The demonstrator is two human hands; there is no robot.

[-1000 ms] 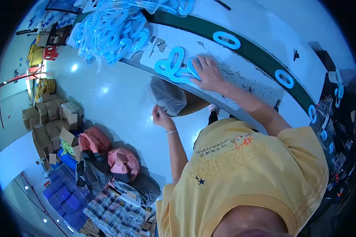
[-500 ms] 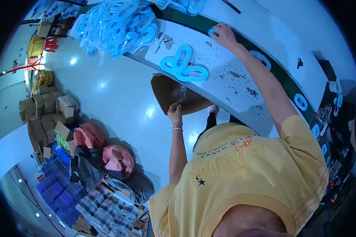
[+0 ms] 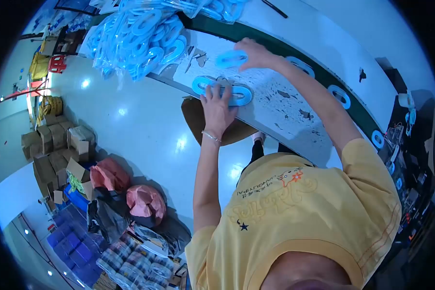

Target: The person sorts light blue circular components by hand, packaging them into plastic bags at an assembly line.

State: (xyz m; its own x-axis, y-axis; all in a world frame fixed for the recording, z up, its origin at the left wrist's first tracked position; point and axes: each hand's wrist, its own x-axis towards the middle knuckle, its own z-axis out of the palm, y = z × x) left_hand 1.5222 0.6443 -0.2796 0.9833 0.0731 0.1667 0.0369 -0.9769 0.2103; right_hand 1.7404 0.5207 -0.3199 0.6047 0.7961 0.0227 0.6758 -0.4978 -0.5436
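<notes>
My right hand [image 3: 257,54] is closed on one end of a light-blue oval coil [image 3: 230,59], held above the white worktop and smeared by motion. My left hand [image 3: 218,110] lies with fingers spread over more blue oval coils at the worktop's near edge. One blue coil [image 3: 241,96] shows to the right of those fingers, and another coil [image 3: 201,84] shows to their left. The hand covers the middle of both, so how they overlap is partly hidden. Below the edge, a brown open carton [image 3: 193,116] is partly behind my left wrist.
A heap of bagged blue coils [image 3: 140,38] covers the worktop's far left. More coils [image 3: 340,96] lie along a dark green belt [image 3: 270,42] behind the worn white surface [image 3: 275,99]. Pink sacks [image 3: 145,203] and cardboard boxes [image 3: 53,140] stand on the floor at left.
My right hand has come left off the green belt with a blue coil. My left hand has left the carton and moved up onto the coils. Coils on the belt have shifted right.
</notes>
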